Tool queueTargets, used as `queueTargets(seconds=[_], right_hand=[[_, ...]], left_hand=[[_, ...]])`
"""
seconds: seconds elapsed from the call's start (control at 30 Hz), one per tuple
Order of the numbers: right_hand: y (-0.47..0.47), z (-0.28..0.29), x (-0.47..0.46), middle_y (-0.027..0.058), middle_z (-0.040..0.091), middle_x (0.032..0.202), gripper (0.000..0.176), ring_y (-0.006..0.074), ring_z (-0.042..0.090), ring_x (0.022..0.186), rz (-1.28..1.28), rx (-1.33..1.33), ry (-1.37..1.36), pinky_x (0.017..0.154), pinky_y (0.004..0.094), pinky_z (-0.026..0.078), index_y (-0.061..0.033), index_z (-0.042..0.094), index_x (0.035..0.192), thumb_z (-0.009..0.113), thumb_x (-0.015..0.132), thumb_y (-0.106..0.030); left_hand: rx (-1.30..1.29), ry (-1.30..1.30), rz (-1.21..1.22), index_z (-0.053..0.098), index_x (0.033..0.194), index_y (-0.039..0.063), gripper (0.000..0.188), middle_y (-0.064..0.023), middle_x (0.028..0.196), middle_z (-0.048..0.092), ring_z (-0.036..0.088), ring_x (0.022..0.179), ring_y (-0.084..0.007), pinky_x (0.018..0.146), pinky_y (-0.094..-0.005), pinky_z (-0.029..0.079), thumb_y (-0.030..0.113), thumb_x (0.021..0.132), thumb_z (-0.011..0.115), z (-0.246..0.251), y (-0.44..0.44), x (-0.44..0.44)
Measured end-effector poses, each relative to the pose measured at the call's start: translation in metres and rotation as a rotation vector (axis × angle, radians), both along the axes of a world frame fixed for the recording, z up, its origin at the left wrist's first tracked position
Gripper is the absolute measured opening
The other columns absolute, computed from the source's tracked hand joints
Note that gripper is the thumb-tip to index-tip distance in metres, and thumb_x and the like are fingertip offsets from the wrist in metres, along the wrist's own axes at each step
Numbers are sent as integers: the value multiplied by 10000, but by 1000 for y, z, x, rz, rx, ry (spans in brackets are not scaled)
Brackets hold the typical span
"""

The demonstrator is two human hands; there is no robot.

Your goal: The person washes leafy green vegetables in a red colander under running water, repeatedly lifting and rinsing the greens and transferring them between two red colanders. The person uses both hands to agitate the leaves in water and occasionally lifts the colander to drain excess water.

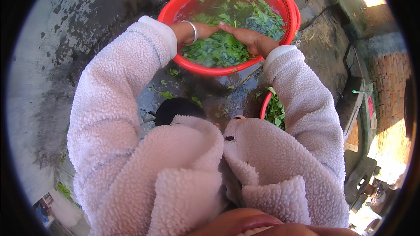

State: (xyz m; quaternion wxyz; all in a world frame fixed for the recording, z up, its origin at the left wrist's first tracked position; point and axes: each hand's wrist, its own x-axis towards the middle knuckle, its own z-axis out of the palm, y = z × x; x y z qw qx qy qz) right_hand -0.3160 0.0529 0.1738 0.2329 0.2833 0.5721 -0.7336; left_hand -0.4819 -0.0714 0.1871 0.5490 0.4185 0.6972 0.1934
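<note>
A red plastic basin (210, 71) of murky water stands in front of me, with leafy greens (220, 50) floating in it and heaped at its near side. My left hand (205, 30), a silver bangle (196, 32) at its wrist, reaches in over the left rim. From the right comes my right hand (251, 39), its fingers stretched towards the left one. Both hands rest on or among the wet leaves, and their tips meet or nearly meet. Water and leaves hide parts of the fingers, so any grip is unclear. A perforated red rim (288, 9) lines the basin's right side.
Beside my right forearm, a second red container (265, 105) holds more greens (275, 113), partly hidden by the sleeve. Loose leaves (166, 94) lie on the wet floor (210, 88). Stone slabs (315, 39) and a brick wall (390, 78) are on the right; a stained wall (42, 72) is left.
</note>
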Motion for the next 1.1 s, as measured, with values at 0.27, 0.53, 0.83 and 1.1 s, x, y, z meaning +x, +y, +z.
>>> queueTargets(seconds=[0.27,0.53,0.83,1.1], right_hand=[[-57,34,3,183,607,1337,800,293,654,1128,-506,-14,110,940,416,557,-16,480,1414,751,858,-524],[-74,37,2,142,682,1194,570,215,676,1013,-575,267,545,855,372,562,40,599,1265,843,788,-155],[-66,9,-16,84,735,1014,349,183,685,897,-870,652,757,793,328,539,30,691,1077,750,734,4],[-38,64,-11,88,744,1026,340,184,697,896,-791,885,760,788,333,545,46,700,1048,802,732,-24]], left_hand=[[178,-495,708,302,1549,65,886,-165,1538,419,455,1370,-308,1104,-484,396,714,958,419,-38,-1,25],[623,-881,828,375,1518,87,934,-135,1483,481,502,1323,-287,1101,-474,405,791,906,415,42,-35,67],[753,-777,667,237,1572,39,1040,-134,1576,354,318,1454,-242,1141,-546,293,783,883,467,51,-55,72],[750,-115,668,580,1390,172,447,-48,1342,615,636,1151,-216,796,-429,564,360,986,616,57,-94,19]])
